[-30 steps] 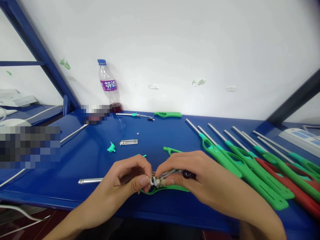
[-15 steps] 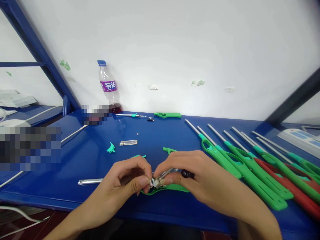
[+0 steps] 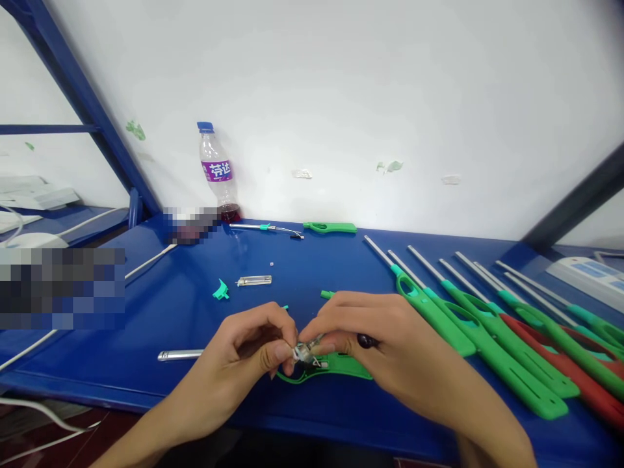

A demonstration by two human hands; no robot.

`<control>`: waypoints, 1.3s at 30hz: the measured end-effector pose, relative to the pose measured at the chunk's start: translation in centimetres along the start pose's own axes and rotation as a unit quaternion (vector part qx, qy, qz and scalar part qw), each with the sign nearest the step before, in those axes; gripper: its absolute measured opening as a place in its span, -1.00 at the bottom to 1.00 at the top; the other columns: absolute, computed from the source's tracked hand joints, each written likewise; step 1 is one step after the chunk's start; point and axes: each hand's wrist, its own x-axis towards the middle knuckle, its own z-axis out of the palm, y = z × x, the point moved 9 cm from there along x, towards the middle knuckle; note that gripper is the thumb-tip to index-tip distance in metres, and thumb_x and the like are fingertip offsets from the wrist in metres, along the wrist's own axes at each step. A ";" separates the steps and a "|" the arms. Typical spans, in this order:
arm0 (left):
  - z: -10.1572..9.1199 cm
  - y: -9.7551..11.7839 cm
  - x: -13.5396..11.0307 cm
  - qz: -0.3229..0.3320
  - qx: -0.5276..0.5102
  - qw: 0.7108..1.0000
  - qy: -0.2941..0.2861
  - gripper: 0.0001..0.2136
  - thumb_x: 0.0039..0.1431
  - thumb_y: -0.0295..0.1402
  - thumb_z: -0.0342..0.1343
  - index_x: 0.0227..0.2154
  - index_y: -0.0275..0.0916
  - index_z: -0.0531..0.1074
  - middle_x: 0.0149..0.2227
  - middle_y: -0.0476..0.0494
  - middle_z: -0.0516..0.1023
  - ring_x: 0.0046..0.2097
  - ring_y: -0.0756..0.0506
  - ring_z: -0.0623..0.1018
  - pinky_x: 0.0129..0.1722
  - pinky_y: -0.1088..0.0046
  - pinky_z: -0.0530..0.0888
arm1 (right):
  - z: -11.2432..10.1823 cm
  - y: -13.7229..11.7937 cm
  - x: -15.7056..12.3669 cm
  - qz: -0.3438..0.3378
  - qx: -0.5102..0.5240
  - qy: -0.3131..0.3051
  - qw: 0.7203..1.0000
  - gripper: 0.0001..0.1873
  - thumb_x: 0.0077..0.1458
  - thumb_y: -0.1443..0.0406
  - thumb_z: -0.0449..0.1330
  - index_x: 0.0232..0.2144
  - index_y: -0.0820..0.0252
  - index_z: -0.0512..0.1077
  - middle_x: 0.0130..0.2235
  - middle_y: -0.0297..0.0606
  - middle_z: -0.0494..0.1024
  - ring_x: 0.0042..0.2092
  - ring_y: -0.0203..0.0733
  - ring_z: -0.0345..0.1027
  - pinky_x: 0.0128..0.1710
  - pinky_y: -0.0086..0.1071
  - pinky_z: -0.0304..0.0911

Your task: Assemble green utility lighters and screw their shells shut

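Observation:
My left hand (image 3: 253, 348) pinches a small white part at the end of a clear lighter fuel tank (image 3: 305, 353). The thumb and fingers of my right hand (image 3: 375, 335) grip the tank itself, partly covering it. A black-handled tool (image 3: 366, 340) is tucked in the right hand, its handle poking out by the thumb. Directly below both hands lies an open green lighter shell half (image 3: 344, 367), with small parts inside. A metal tube (image 3: 180, 355) sticks out past my left wrist. Farther off are a teal trigger (image 3: 221, 290) and another clear fuel tank (image 3: 254, 281).
Several long-necked lighters (image 3: 487, 331), green and red, lie in a row at the right. Along the wall are a green shell piece (image 3: 331, 227), a metal tube with wires (image 3: 248, 227) and a drink bottle (image 3: 219, 175). A white cable (image 3: 146, 263) crosses the left side.
The fuel tank has turned slightly in my fingers, its end tipping downward toward the shell. Both hands keep their pinch. The whole view has shifted slightly.

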 end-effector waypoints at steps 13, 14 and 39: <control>-0.4 -0.5 0.4 -0.026 -0.069 0.996 0.052 -0.50 0.22 0.16 0.36 -0.28 -0.24 0.46 -0.49 -0.06 0.53 -0.48 -0.03 0.52 -0.49 0.51 0.36 | 0.7 2.5 0.4 -0.030 -0.033 0.065 0.997 -0.80 0.45 0.19 0.22 -0.13 -0.12 0.67 -0.21 -0.33 0.72 -0.26 -0.16 0.65 -0.29 -0.48 0.50; -0.5 -0.5 0.4 -0.026 -0.070 0.995 0.061 -0.48 0.20 0.18 0.36 -0.29 -0.23 0.45 -0.50 -0.05 0.52 -0.48 -0.03 0.52 -0.50 0.52 0.35 | 0.8 2.9 0.3 -0.030 -0.042 0.079 0.996 -0.80 0.44 0.17 0.22 -0.13 -0.13 0.68 -0.21 -0.33 0.73 -0.26 -0.16 0.65 -0.30 -0.48 0.51; -1.8 -0.8 -0.2 -0.043 0.065 0.983 0.164 -0.79 0.25 -0.19 0.30 -0.34 -0.25 0.58 -0.49 -0.09 0.62 -0.45 -0.06 0.50 -0.43 0.43 0.40 | 1.2 2.5 0.9 -0.042 -0.197 0.032 0.979 -0.72 0.47 0.25 0.16 0.04 -0.11 0.65 -0.13 -0.30 0.71 -0.20 -0.19 0.70 -0.18 -0.48 0.59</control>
